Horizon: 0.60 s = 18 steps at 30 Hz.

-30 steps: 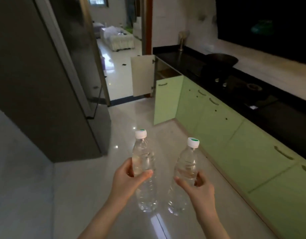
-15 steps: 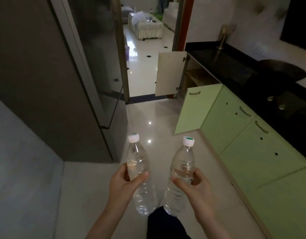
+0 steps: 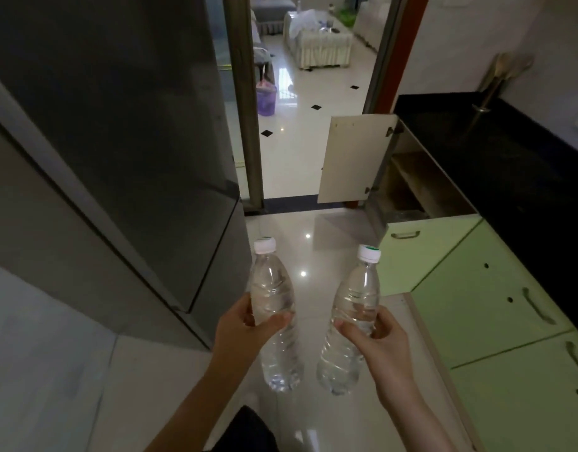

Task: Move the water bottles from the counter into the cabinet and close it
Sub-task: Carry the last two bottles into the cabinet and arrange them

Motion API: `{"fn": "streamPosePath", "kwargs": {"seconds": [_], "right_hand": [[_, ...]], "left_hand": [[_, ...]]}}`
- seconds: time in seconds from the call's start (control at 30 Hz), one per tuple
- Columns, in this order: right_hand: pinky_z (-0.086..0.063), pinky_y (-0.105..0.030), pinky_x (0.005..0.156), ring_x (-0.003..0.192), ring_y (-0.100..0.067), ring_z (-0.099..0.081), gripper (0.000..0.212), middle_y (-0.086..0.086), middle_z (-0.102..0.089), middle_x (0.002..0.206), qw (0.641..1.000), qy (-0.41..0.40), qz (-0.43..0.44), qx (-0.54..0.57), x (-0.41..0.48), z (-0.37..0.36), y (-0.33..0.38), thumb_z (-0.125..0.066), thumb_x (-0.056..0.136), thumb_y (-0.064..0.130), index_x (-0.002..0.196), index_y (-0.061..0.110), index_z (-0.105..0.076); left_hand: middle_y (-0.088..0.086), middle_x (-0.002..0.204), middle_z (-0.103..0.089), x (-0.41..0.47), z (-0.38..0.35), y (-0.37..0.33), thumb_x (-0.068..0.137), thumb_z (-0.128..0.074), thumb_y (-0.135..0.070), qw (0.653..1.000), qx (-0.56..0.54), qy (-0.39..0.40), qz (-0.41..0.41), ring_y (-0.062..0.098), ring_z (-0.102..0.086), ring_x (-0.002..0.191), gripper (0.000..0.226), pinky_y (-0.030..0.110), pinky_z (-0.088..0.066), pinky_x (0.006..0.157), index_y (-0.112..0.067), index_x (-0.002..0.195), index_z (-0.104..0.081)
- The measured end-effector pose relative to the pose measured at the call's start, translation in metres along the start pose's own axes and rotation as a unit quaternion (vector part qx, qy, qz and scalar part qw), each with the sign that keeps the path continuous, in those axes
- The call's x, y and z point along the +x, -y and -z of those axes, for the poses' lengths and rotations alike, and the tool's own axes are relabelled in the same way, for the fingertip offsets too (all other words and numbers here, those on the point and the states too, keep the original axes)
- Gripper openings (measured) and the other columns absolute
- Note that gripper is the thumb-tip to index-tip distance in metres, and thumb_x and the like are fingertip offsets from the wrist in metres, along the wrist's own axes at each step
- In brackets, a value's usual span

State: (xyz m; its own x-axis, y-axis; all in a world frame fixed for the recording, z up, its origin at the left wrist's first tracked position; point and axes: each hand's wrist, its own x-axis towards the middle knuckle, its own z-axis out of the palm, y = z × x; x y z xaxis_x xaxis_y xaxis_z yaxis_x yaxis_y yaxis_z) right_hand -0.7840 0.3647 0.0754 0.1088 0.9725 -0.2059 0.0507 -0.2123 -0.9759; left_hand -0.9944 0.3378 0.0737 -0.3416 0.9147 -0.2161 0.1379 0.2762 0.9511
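I carry two clear water bottles with white caps, upright, in front of me over the floor. My left hand [image 3: 238, 331] grips the left bottle [image 3: 274, 308] around its middle. My right hand [image 3: 379, 340] grips the right bottle [image 3: 353, 314] the same way. Ahead on the right the cabinet [image 3: 411, 181] under the black counter [image 3: 496, 158] stands with both doors swung out: a pale door [image 3: 354, 158] on the far side and a green door [image 3: 415, 252] on the near side. A shelf shows inside.
A tall grey fridge [image 3: 124, 151] fills the left. Shut green cabinet doors [image 3: 496, 314] with handles run along the right under the counter. A doorway [image 3: 310, 93] ahead opens onto a tiled room with a purple bin [image 3: 266, 99]. Glossy floor lies between fridge and cabinets.
I have walked forward with both bottles held the same way. The open cabinet and the doorway are much nearer, and the view has turned away from the stove part of the counter.
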Motion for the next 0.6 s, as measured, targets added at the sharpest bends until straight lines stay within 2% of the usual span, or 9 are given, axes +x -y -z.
{"fn": "streamPosePath", "kwargs": {"seconds": [0.07, 0.13, 0.23, 0.3, 0.43, 0.53, 0.6], "right_hand": [[-0.053, -0.021, 0.064, 0.076, -0.018, -0.07, 0.03, -0.005, -0.076, 0.082, 1.0, -0.002, -0.017, 0.002, 0.038, -0.015, -0.004, -0.084, 0.067, 0.0, 0.091, 0.012, -0.071], [-0.054, -0.028, 0.068, 0.079, -0.02, -0.071, 0.03, -0.005, -0.076, 0.083, 1.0, -0.008, -0.025, -0.006, 0.079, -0.033, -0.006, -0.085, 0.067, 0.002, 0.091, 0.013, -0.072], [-0.057, -0.033, 0.074, 0.083, -0.023, -0.072, 0.032, -0.004, -0.076, 0.086, 0.999, -0.027, -0.026, -0.002, 0.143, -0.062, 0.006, -0.086, 0.066, 0.004, 0.093, 0.014, -0.072], [-0.057, -0.031, 0.072, 0.083, -0.022, -0.072, 0.032, -0.003, -0.076, 0.086, 0.999, -0.048, -0.024, 0.004, 0.186, -0.079, 0.023, -0.086, 0.066, 0.005, 0.093, 0.014, -0.071], [-0.057, -0.028, 0.071, 0.081, -0.02, -0.072, 0.031, -0.004, -0.076, 0.087, 0.996, -0.089, -0.006, 0.027, 0.261, -0.1, 0.063, -0.085, 0.067, 0.005, 0.092, 0.016, -0.07], [-0.058, -0.027, 0.069, 0.08, -0.018, -0.073, 0.03, -0.003, -0.076, 0.086, 0.992, -0.12, -0.007, 0.041, 0.307, -0.105, 0.079, -0.085, 0.068, 0.004, 0.091, 0.018, -0.071], [-0.059, -0.028, 0.071, 0.079, -0.017, -0.073, 0.03, -0.004, -0.076, 0.087, 0.989, -0.144, -0.015, 0.04, 0.335, -0.105, 0.08, -0.085, 0.068, 0.004, 0.091, 0.017, -0.071]], "left_hand": [[-0.007, 0.085, -0.074, 0.043, -0.008, 0.001, 0.072, -0.084, -0.023, 1.0, 0.011, 0.003, 0.009, -0.003, -0.068, 0.073, 0.032, 0.007, -0.049, 0.058, -0.021, 0.1, -0.07], [-0.006, 0.086, -0.074, 0.091, -0.013, 0.0, 0.071, -0.085, -0.027, 1.0, 0.008, 0.017, 0.02, 0.002, -0.07, 0.076, 0.034, 0.012, -0.052, 0.064, -0.022, 0.101, -0.069], [-0.001, 0.092, -0.076, 0.167, -0.019, -0.017, 0.061, -0.085, -0.043, 0.998, -0.005, 0.061, 0.023, 0.016, -0.073, 0.084, 0.049, 0.04, -0.06, 0.078, -0.021, 0.103, -0.069], [-0.001, 0.093, -0.076, 0.221, -0.023, -0.036, 0.055, -0.081, -0.048, 0.997, -0.008, 0.078, 0.014, 0.018, -0.073, 0.085, 0.056, 0.045, -0.06, 0.08, -0.022, 0.103, -0.07], [-0.004, 0.087, -0.076, 0.324, -0.036, -0.088, 0.057, -0.081, -0.044, 0.995, 0.002, 0.102, -0.021, 0.013, -0.071, 0.082, 0.043, 0.032, -0.057, 0.071, -0.029, 0.096, -0.071], [-0.008, 0.086, -0.074, 0.387, -0.057, -0.118, 0.074, -0.082, -0.027, 0.99, 0.0, 0.141, -0.024, 0.007, -0.068, 0.082, 0.025, 0.021, -0.049, 0.067, -0.031, 0.095, -0.069], [-0.012, 0.081, -0.074, 0.424, -0.075, -0.125, 0.076, -0.08, -0.021, 0.986, 0.0, 0.166, -0.021, 0.004, -0.069, 0.078, 0.021, 0.018, -0.048, 0.065, -0.032, 0.091, -0.069]]}}
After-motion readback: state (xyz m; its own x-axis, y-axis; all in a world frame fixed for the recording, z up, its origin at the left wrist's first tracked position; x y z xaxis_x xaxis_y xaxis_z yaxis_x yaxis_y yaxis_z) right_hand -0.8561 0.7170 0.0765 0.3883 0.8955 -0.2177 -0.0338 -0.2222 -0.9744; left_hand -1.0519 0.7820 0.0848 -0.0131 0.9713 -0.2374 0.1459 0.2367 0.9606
